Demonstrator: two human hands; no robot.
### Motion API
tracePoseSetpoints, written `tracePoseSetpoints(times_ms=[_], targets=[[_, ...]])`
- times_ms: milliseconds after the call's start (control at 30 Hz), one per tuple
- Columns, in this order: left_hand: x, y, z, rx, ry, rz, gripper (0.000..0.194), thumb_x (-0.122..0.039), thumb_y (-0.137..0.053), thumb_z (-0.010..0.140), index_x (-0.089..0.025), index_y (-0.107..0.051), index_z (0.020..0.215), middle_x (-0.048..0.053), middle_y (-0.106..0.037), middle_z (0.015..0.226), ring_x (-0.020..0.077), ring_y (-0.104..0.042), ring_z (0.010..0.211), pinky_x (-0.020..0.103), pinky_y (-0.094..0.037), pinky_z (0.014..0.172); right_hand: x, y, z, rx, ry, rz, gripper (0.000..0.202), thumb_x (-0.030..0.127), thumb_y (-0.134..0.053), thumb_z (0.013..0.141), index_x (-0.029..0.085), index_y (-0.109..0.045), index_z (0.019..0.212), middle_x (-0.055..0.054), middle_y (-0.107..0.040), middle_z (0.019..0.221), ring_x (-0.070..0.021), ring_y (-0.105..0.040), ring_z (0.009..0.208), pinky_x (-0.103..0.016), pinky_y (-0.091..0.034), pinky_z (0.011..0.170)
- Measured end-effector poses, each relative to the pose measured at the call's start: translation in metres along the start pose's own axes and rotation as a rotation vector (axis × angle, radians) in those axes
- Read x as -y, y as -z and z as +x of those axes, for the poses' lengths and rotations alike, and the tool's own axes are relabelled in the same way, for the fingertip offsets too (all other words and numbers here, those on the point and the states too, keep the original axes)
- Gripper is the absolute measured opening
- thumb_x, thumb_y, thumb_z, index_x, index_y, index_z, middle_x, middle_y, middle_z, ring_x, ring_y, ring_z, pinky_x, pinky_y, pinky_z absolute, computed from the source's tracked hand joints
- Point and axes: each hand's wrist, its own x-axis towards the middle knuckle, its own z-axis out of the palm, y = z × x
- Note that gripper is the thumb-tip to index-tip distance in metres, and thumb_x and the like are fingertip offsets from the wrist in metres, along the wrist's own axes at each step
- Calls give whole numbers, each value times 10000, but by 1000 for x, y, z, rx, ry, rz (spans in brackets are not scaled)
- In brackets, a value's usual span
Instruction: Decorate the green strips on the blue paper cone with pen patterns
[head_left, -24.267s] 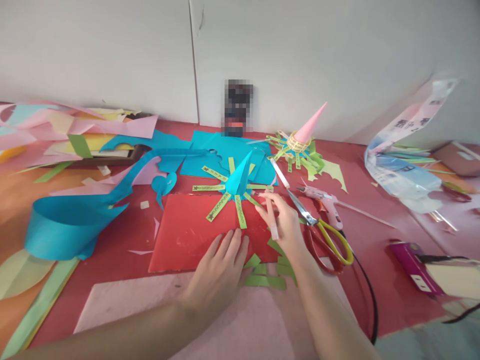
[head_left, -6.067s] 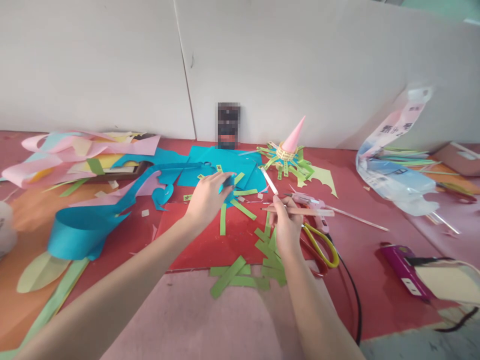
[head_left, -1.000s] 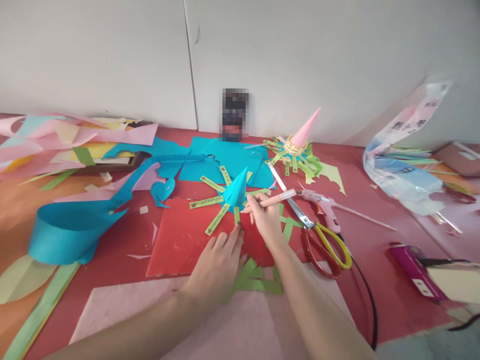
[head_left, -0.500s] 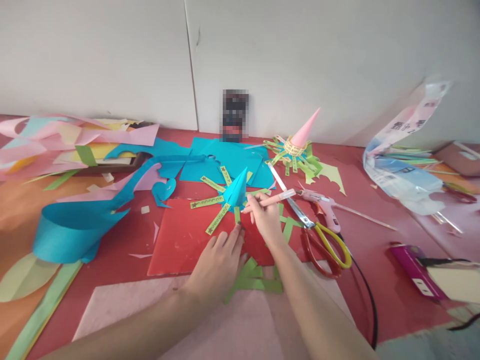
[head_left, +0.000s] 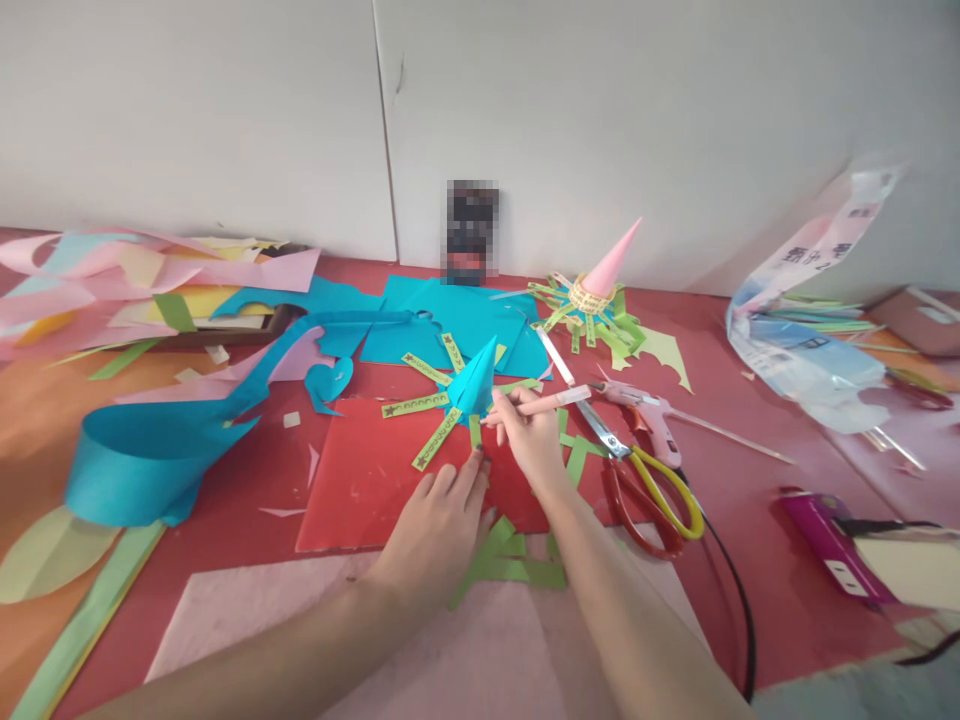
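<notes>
A blue paper cone [head_left: 472, 382] stands on a red board [head_left: 360, 470], with pale green paper strips [head_left: 418, 405] spreading out from its base. Several strips carry dark drawn stars and curls. My right hand [head_left: 529, 430] grips a pale pink pen [head_left: 553, 400], its tip at the short green strip [head_left: 475, 430] in front of the cone. My left hand [head_left: 439, 520] lies on the board with its fingers stretched forward, the fingertips touching that strip's near end. Loose green paper strips [head_left: 529, 572] lie between my wrists, partly under my left hand.
Scissors [head_left: 619, 450] and a pink glue gun [head_left: 646, 408] lie to the right, by a cable. Behind stands a pink cone craft [head_left: 607, 265]. A blue paper loop [head_left: 139, 460] and paper scraps [head_left: 247, 275] fill the left. A purple power strip [head_left: 836, 550] sits at right.
My right hand and the pen have shifted very slightly at the short green strip. My left hand stays in place, and the cone has not moved noticeably.
</notes>
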Motion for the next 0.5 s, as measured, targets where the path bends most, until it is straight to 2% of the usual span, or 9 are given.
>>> tracePoseSetpoints(times_ms=[167, 367, 500], targets=[[0, 0, 0, 1, -2, 4, 411, -273, -364, 926, -75, -500, 1260, 100, -553, 1283, 229, -564, 915, 347, -455, 759, 0, -1, 0, 7, -6, 27, 363, 404, -524, 842, 230, -416, 542, 60, -467, 378, -148, -608, 494, -284, -523, 652], [0, 2, 1, -7, -1, 22, 407, -271, -371, 924, -76, -508, 1253, 99, -565, 1270, 220, -564, 895, 339, -460, 745, -1, -1, 1, 26, 12, 85, 259, 353, -564, 827, 230, -439, 637, 76, -485, 401, -157, -640, 532, -283, -535, 638], [0, 2, 1, -9, -1, 31, 404, -277, -365, 926, -94, -507, 1257, 99, -568, 1264, 216, -564, 903, 334, -457, 752, -1, -1, 0, 30, 23, 65, 273, 363, -573, 820, 233, -420, 635, 66, -512, 411, -180, -675, 588, -284, -536, 634]])
